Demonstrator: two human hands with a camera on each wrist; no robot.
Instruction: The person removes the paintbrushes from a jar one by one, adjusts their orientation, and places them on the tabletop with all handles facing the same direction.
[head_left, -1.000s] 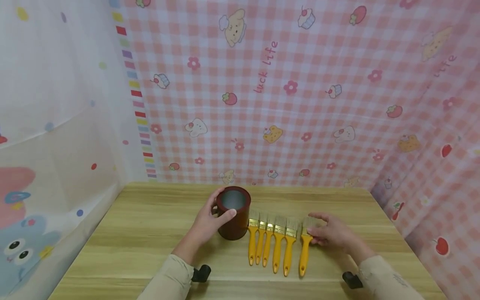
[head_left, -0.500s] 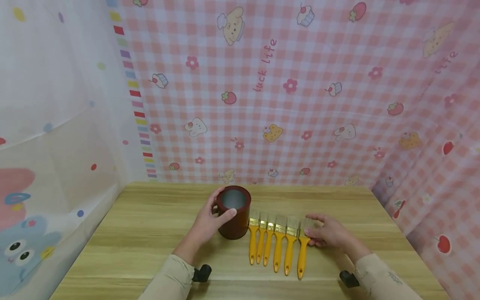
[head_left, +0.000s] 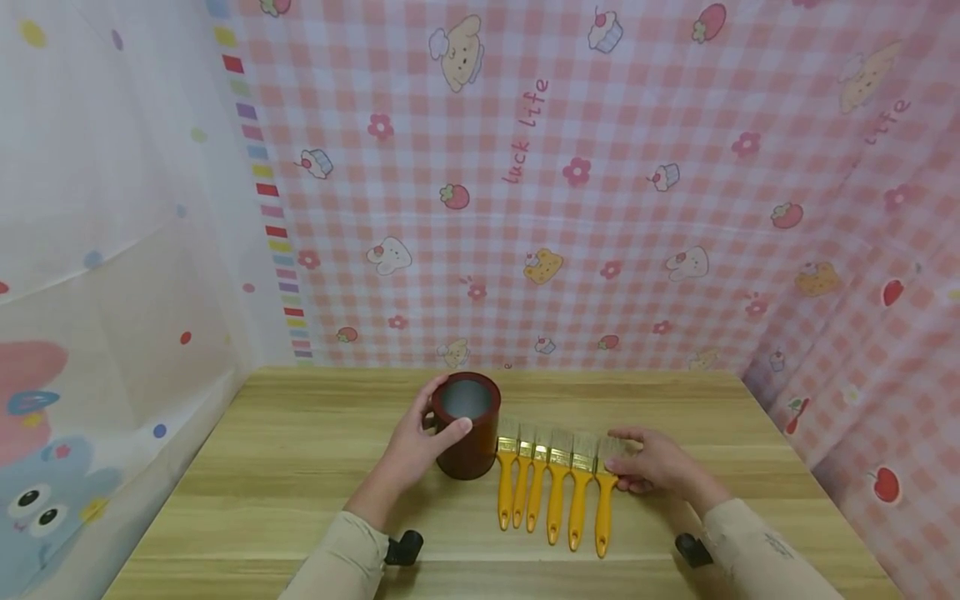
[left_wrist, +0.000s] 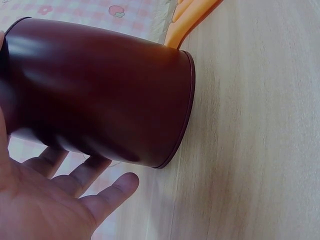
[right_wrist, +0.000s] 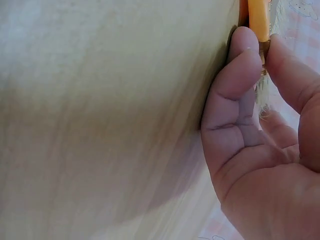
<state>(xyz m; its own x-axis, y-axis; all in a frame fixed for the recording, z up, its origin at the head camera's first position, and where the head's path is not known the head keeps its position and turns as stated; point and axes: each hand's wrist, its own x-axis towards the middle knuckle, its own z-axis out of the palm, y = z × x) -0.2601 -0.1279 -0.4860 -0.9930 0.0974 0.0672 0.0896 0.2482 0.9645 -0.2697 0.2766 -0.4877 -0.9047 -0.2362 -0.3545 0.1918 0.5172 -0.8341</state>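
Observation:
A dark red-brown cylindrical pot [head_left: 471, 454] with a grey inside stands upright on the table. My left hand [head_left: 412, 442] holds it from its left side, thumb near the front of the rim; in the left wrist view, some lower fingers stay off the pot wall [left_wrist: 105, 90]. To the pot's right, several flat paintbrushes [head_left: 555, 504] lie side by side, bristles away from me, with yellow handles and gold ferrules. At the row's right end, my right hand [head_left: 663, 467] pinches the last paintbrush [head_left: 603, 518] near its ferrule. Its handle [right_wrist: 258, 20] shows in the right wrist view.
The wood-grain table [head_left: 300, 467] reaches back to a pink checked cloth [head_left: 480, 217] with cartoon prints. A pale printed cloth [head_left: 150, 208] hangs on the left side. Black wrist mounts [head_left: 405, 547] sit at both cuffs.
My right hand has slid the rightmost paintbrush left until it lies close against its neighbour in the row. My left hand and the pot have stayed in place.

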